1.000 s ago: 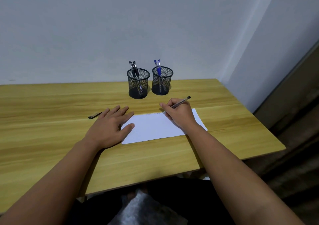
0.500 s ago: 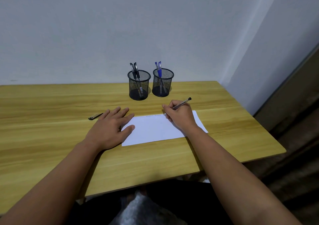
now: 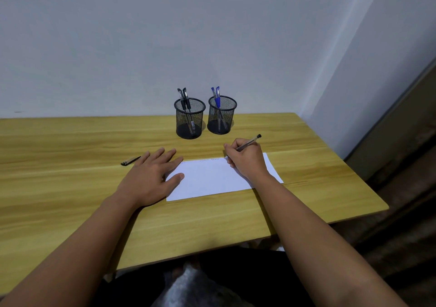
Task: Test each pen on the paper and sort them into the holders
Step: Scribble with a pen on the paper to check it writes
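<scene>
a light wooden tabletop (image 3: 70, 141) with long grain lines reaches back to a pale wall. a white sheet of paper (image 3: 212, 179) lies flat on it near the front edge, faint scribbles along its far margin. behind the paper two black mesh holders stand side by side, close but apart: the left holder (image 3: 190, 120) with black pens, the right holder (image 3: 221, 117) with blue ones. a loose dark pen (image 3: 130, 160) lies left of the paper.

left hand (image 3: 151, 177) flat, right hand (image 3: 245, 159) curled, pinching
</scene>
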{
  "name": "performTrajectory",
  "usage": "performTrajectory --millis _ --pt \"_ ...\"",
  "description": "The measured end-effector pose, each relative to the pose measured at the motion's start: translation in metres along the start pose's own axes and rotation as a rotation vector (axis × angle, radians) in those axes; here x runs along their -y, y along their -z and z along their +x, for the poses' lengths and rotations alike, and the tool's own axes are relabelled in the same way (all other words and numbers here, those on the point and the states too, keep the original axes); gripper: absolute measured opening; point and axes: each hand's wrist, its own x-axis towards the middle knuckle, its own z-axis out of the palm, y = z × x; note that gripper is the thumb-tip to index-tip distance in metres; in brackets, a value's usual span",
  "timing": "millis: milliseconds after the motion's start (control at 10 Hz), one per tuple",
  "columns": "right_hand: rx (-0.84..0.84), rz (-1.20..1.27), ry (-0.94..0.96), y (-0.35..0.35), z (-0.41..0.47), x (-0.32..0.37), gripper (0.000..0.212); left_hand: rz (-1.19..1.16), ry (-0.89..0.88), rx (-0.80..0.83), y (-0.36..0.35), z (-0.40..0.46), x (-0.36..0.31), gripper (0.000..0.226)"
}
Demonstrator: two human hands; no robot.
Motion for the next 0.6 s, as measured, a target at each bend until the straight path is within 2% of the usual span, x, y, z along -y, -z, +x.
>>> performTrajectory --millis 600 --pt "-0.04 0.003 -0.002 0.0004 -0.0011 0.0016 0.042 -0.007 0.006 -0.01 0.0002 0.0002 -0.0001 0.074"
